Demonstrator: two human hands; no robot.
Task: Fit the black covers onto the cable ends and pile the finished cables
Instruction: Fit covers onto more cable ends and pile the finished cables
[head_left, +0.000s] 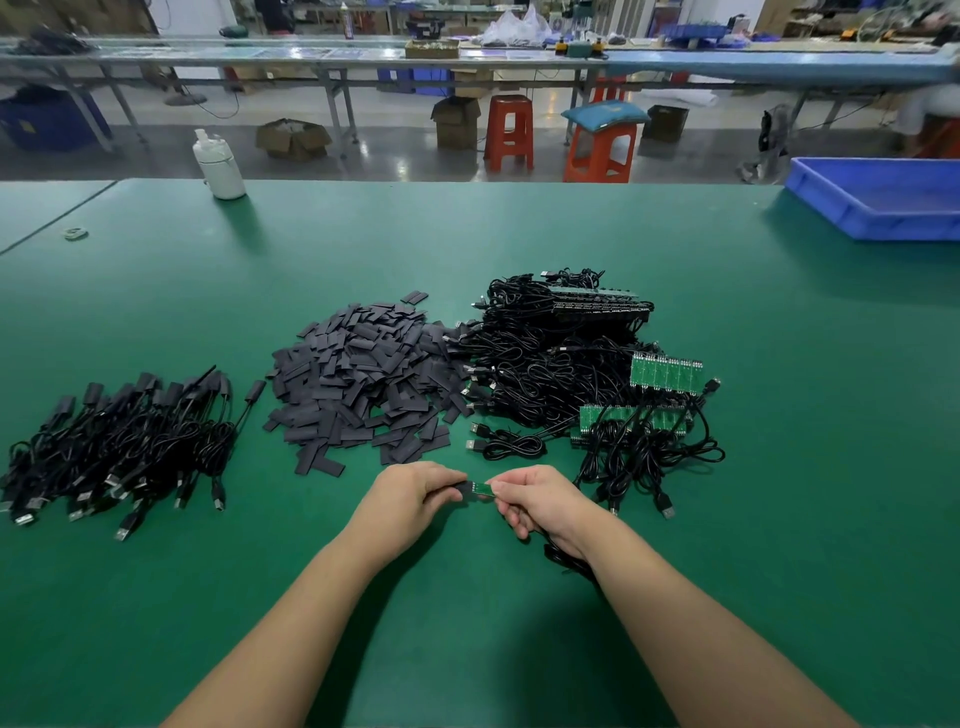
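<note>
My left hand (415, 493) pinches a black cover (464, 491) at the table's near middle. My right hand (537, 501) grips a cable by its small green board end (483, 488), which meets the cover's mouth; the cable (563, 558) trails under my right wrist. A heap of loose black covers (369, 374) lies just beyond my hands. Right of it is a tangle of black cables with bare green boards (582, 374). A pile of covered cables (124, 441) lies at the left.
The green table (467, 623) runs wide on all sides. A white bottle (221, 166) stands at the far left edge, a blue tray (878, 200) at the far right. Orange stools and cardboard boxes stand on the floor beyond the table.
</note>
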